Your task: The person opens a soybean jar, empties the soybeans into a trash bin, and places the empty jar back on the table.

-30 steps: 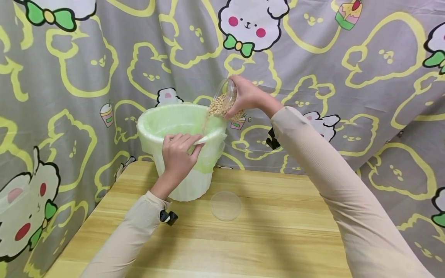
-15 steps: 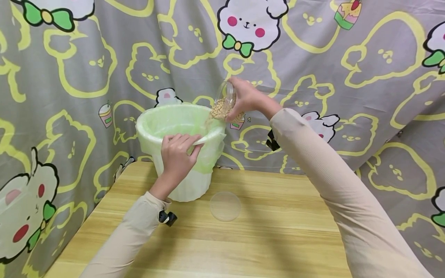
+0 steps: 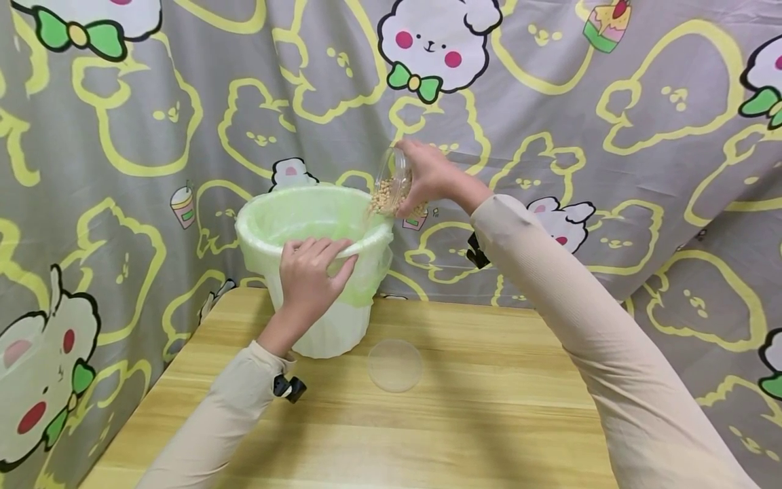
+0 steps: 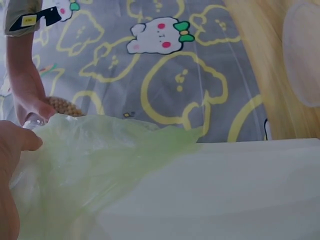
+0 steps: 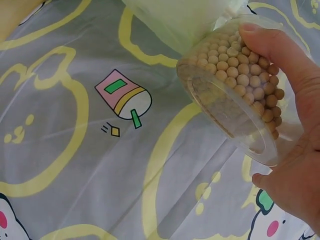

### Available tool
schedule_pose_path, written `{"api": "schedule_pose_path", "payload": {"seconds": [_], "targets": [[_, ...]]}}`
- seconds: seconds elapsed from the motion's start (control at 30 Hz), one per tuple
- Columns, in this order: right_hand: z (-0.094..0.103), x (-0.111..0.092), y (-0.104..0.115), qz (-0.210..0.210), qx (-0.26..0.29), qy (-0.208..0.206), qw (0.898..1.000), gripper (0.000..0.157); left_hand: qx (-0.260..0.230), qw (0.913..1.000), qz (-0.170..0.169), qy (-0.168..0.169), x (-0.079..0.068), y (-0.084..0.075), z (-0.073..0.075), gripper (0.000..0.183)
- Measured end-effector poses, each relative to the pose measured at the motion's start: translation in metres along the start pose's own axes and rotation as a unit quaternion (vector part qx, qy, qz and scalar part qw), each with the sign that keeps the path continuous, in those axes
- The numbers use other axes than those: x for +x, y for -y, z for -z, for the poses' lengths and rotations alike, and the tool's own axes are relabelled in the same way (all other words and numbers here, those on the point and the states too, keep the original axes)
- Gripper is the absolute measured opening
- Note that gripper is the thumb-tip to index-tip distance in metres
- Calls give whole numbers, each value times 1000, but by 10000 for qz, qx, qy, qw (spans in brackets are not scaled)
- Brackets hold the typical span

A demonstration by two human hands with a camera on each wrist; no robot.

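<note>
In the head view, my right hand [image 3: 427, 175] grips a clear plastic jar [image 3: 392, 163] tipped sideways over the right rim of a white bin [image 3: 332, 337]. Round beige beans [image 3: 383, 197], which look like soybeans, slide from its mouth into the bin. A pale green plastic liner bag [image 3: 362, 291] covers the bin's rim and hangs outside. My left hand [image 3: 310, 280] holds the near rim, fingers over the edge and thumb outside. Up close in the right wrist view, many beans [image 5: 245, 75] still lie inside the jar. The bin's bottom is hidden.
A clear round lid [image 3: 396, 365] lies flat on the wooden table [image 3: 489, 401], right of the bin's base. A grey patterned curtain [image 3: 544, 102] hangs behind the bin and along the left side.
The bean level in the tilted jar has dropped as beans keep falling into the bin. The jar sits slightly lower in the head view. My left hand stays on the rim.
</note>
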State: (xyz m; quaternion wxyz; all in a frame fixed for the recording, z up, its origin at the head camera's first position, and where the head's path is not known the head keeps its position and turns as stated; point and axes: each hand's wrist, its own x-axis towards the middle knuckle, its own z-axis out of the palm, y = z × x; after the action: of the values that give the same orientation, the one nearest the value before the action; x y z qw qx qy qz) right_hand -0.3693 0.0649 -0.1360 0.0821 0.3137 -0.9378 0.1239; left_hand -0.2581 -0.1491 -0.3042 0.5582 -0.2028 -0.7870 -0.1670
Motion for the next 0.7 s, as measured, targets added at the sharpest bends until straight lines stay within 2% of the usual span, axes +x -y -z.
{"api": "schedule_pose_path", "payload": {"seconds": [0.7], "targets": [[-2, 2, 5, 235, -498, -122, 9984, 126, -35, 10000, 39, -29, -1, 2, -3, 22]]}}
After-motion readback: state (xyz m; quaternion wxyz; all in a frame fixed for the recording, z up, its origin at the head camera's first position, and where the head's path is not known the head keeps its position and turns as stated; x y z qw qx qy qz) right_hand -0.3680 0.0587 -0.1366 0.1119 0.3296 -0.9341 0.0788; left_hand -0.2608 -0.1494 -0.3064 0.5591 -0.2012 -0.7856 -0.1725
